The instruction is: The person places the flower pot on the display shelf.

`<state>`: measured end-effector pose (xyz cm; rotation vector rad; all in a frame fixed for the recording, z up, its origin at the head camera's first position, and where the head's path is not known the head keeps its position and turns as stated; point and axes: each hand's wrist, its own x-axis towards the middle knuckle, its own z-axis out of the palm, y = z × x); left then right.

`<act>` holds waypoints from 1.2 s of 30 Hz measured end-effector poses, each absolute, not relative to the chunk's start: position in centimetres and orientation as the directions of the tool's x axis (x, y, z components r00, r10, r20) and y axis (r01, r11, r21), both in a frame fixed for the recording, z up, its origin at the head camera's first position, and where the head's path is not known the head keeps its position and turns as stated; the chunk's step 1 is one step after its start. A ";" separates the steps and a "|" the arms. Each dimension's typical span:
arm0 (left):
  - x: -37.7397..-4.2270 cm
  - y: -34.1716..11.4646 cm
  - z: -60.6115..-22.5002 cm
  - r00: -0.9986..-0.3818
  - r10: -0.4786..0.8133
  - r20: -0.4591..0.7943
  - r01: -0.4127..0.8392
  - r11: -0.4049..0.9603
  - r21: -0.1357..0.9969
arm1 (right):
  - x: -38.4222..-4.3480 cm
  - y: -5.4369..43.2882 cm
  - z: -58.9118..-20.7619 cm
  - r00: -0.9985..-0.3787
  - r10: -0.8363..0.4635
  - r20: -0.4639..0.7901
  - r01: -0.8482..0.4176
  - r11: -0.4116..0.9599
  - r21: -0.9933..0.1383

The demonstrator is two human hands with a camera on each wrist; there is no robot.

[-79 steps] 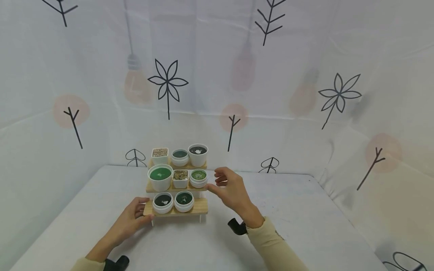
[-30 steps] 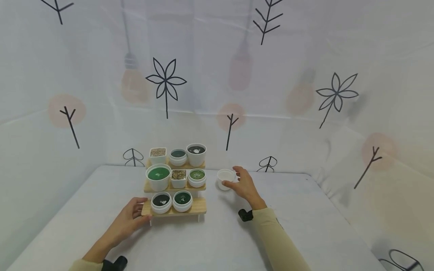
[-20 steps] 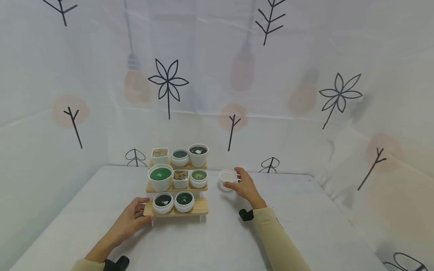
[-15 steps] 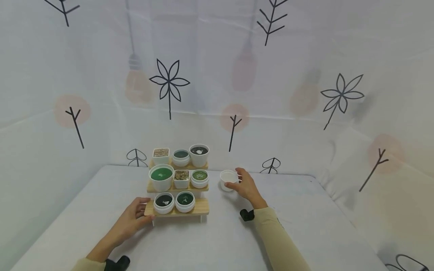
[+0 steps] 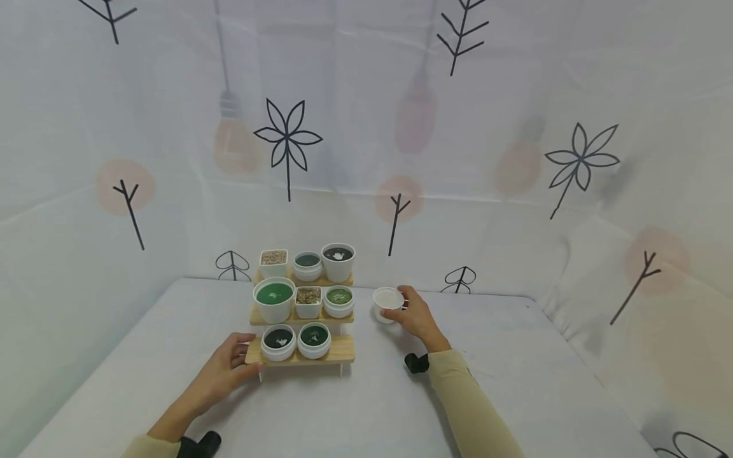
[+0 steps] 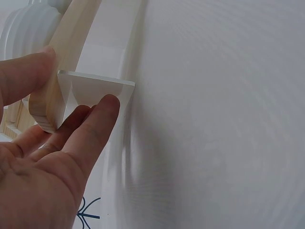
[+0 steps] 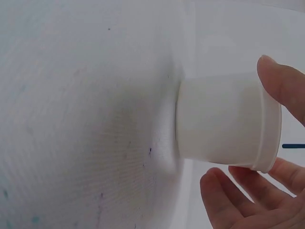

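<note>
At the back of the white table stands a three-tier display stand with wooden shelves and white legs. My left hand holds the left end of its lowest shelf. Thumb and fingers lie either side of the board, with fingers by the white leg. To the right of the stand, my right hand grips a plain white cup near its rim, thumb on one side and fingers on the other. Upright, the cup has its base at the table surface. Nothing shows inside it.
Several white pots with green, dark or grainy contents fill the tiers, among them a large green one. Two dark round ones sit on the lowest shelf. A printed white cloth hangs close behind the table.
Since 2.6 s ago my right hand has moved right, away from the stand, and now holds the white cup, not visible then. During the last second both hands have stayed nearly still.
</note>
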<state>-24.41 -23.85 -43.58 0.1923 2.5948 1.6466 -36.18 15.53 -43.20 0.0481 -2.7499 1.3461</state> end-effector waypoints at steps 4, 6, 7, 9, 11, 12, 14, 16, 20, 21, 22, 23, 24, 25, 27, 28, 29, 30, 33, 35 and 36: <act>-24.4 -23.8 -43.5 -0.990 0.137 0.014 0.072 0.424 0.903 | -36.3 15.5 -43.3 -0.997 0.014 0.080 -0.054 0.613 -0.788; -24.4 -23.7 -43.5 -0.990 0.138 0.013 0.071 0.425 0.903 | -36.3 15.5 -43.2 -0.997 0.021 0.071 -0.043 0.614 -0.788; -24.4 -23.7 -43.5 -0.990 0.138 0.013 0.071 0.425 0.902 | -36.3 15.5 -43.2 -0.997 0.022 0.069 -0.041 0.616 -0.786; -24.3 -23.7 -43.4 -0.991 0.137 0.011 0.069 0.429 0.901 | -36.3 15.4 -43.2 -0.998 0.028 0.064 -0.033 0.622 -0.782; -24.3 -23.6 -43.4 -0.991 0.135 0.008 0.066 0.427 0.902 | -36.3 15.4 -43.1 -0.998 0.032 0.058 -0.025 0.624 -0.781; -24.3 -23.6 -43.4 -0.991 0.134 0.008 0.065 0.428 0.901 | -36.3 15.4 -43.1 -0.998 0.035 0.054 -0.020 0.624 -0.781; -24.3 -23.6 -43.4 -0.991 0.134 0.008 0.065 0.428 0.902 | -36.3 15.3 -43.1 -0.998 0.037 0.052 -0.017 0.627 -0.778; -24.4 -23.6 -43.4 -0.991 0.136 0.012 0.069 0.424 0.903 | -36.3 15.3 -43.1 -0.998 0.040 0.054 -0.017 0.628 -0.778; -24.5 -23.6 -43.6 -0.988 0.150 0.025 0.085 0.404 0.911 | -36.4 15.3 -43.1 -0.997 0.045 0.065 -0.023 0.629 -0.777; -24.5 -23.7 -43.6 -0.988 0.154 0.027 0.087 0.398 0.913 | -36.4 15.3 -43.0 -0.997 0.048 0.066 -0.021 0.629 -0.777; -24.5 -23.7 -43.7 -0.987 0.156 0.029 0.090 0.394 0.915 | -36.4 15.3 -43.1 -0.996 0.050 0.067 -0.020 0.628 -0.778; -24.5 -23.7 -43.7 -0.987 0.157 0.030 0.090 0.394 0.915 | -36.4 15.3 -43.1 -0.996 0.051 0.067 -0.020 0.627 -0.779; -24.5 -23.7 -43.7 -0.987 0.157 0.029 0.090 0.394 0.915 | -36.4 15.3 -43.1 -0.996 0.052 0.067 -0.020 0.625 -0.781; -24.5 -23.7 -43.8 -0.987 0.158 0.029 0.090 0.394 0.915 | -36.3 15.3 -43.1 -0.996 0.052 0.067 -0.020 0.621 -0.783; -24.5 -23.8 -43.8 -0.987 0.157 0.028 0.089 0.392 0.916 | -36.2 15.3 -43.1 -0.997 0.050 0.067 -0.022 0.618 -0.786; -24.5 -23.8 -43.8 -0.987 0.157 0.028 0.088 0.391 0.916 | -36.1 15.3 -43.1 -0.997 0.048 0.068 -0.024 0.616 -0.788; -24.5 -23.8 -43.9 -0.987 0.158 0.028 0.088 0.390 0.917 | -36.0 15.3 -43.1 -0.997 0.046 0.068 -0.025 0.616 -0.788; -24.5 -23.8 -43.9 -0.987 0.158 0.028 0.088 0.388 0.917 | -35.9 15.3 -43.0 -0.997 0.046 0.070 -0.027 0.616 -0.787; -24.5 -23.9 -43.9 -0.987 0.158 0.029 0.089 0.390 0.916 | -35.4 15.4 -42.7 -0.996 0.043 0.079 -0.035 0.617 -0.786; -24.5 -23.9 -43.9 -0.987 0.158 0.028 0.089 0.391 0.916 | -35.0 15.4 -42.4 -0.995 0.039 0.089 -0.046 0.615 -0.787; -24.5 -23.9 -43.9 -0.987 0.158 0.027 0.088 0.390 0.917 | -34.8 15.4 -42.3 -0.995 0.039 0.092 -0.049 0.614 -0.788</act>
